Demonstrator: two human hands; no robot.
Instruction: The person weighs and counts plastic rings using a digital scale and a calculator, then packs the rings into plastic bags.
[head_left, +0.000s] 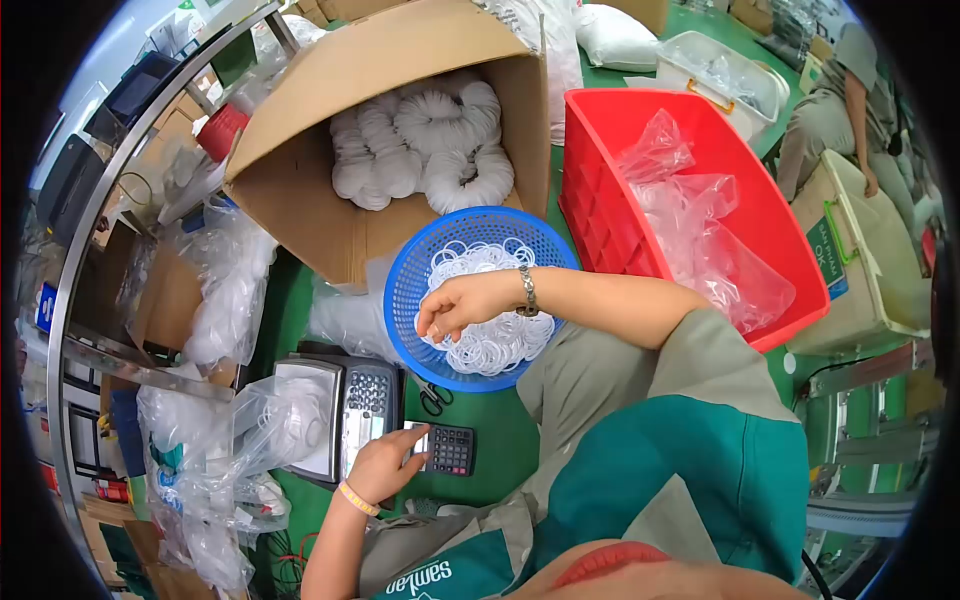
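My left hand (pixel 385 467) has its fingers stretched out and apart, touching the left side of a dark calculator (pixel 452 451). Over a round blue basket (pixel 400 270) hangs my right hand (pixel 455 305), its fingers curled together. Whatever lies between those fingertips is too small to make out. White rings (pixel 490 345) are heaped loosely in the basket below that hand. Left of the calculator stands a weighing scale (pixel 368 392) with a keypad. A clear plastic bag (pixel 290 425) with white contents rests over its left side. Scissors (pixel 433 399) lie between basket and calculator.
A cardboard box (pixel 370 45) on its side holds bundled white rings (pixel 450 125). The red crate (pixel 610 200) contains clear plastic bags (pixel 695 225). A metal frame (pixel 75 270) curves along the left. At the far right, another person (pixel 835 120) sits beside a cream bin (pixel 880 260).
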